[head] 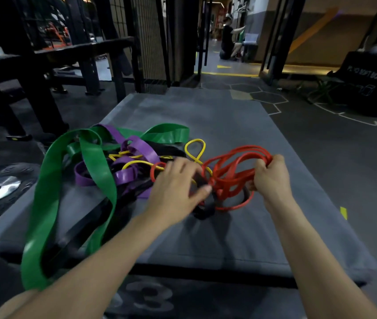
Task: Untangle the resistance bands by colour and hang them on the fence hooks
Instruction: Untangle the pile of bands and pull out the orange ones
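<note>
Right hand (272, 178): fingers clamped on the red bands (231, 173).
Left hand (178, 187): fingers spread, reaching into the tangle just left of the red bands.
Green bands (72, 180), purple bands (137, 153): farther left, on the grey mat (263, 157).

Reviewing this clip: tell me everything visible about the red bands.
The red bands are thin, rubbery-looking loops, several bunched together at the right side of the tangle on the grey mat. The right hand grips the bunch at its right end; the left hand touches the strands at their left. One small red loop pokes out beside yellow bands.
</note>
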`<control>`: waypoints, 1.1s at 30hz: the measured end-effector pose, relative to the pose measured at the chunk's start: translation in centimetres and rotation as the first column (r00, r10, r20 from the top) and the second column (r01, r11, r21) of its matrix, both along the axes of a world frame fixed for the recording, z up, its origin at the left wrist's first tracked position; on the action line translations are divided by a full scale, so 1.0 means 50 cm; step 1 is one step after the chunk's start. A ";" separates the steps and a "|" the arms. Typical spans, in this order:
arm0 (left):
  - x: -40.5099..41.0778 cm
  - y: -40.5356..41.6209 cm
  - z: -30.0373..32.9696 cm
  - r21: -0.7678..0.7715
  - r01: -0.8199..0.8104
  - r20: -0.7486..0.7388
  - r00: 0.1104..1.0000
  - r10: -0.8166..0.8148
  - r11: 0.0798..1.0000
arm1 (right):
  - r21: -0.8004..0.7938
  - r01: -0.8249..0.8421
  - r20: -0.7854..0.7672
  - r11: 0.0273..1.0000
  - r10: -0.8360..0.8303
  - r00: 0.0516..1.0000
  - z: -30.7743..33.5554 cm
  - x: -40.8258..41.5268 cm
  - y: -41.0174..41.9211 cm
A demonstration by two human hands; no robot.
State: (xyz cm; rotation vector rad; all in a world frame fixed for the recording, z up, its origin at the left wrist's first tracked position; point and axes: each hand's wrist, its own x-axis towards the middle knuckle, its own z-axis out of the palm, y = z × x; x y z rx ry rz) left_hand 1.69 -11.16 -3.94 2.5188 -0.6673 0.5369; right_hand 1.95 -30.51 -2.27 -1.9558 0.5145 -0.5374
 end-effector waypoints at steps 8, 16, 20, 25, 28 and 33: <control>-0.003 -0.017 0.008 0.361 -0.148 -0.148 0.966 0.213 0.921 | 0.150 -0.053 0.142 0.987 0.031 0.989 -0.005 -0.018 -0.034; 0.012 -0.119 0.025 0.507 -0.048 -0.120 0.985 0.126 0.861 | 0.429 -0.025 0.230 0.903 -0.082 0.970 0.004 -0.038 -0.084; 0.026 -0.158 0.018 0.666 -0.021 -0.121 0.983 0.135 0.745 | 0.514 -0.026 0.277 0.858 -0.137 0.951 0.011 -0.063 -0.117; 0.036 -0.160 0.048 0.732 0.160 -0.327 0.935 0.135 0.662 | 0.589 0.020 0.287 0.808 -0.232 0.930 0.005 -0.086 -0.179; 0.026 -0.148 0.053 0.790 0.264 -0.395 0.909 0.131 0.554 | 0.590 0.018 0.269 0.807 -0.218 0.938 0.000 -0.089 -0.189; 0.008 -0.152 0.018 0.857 0.127 -0.169 0.985 0.039 0.500 | 0.539 -0.003 0.238 0.843 -0.149 0.960 -0.005 -0.088 -0.174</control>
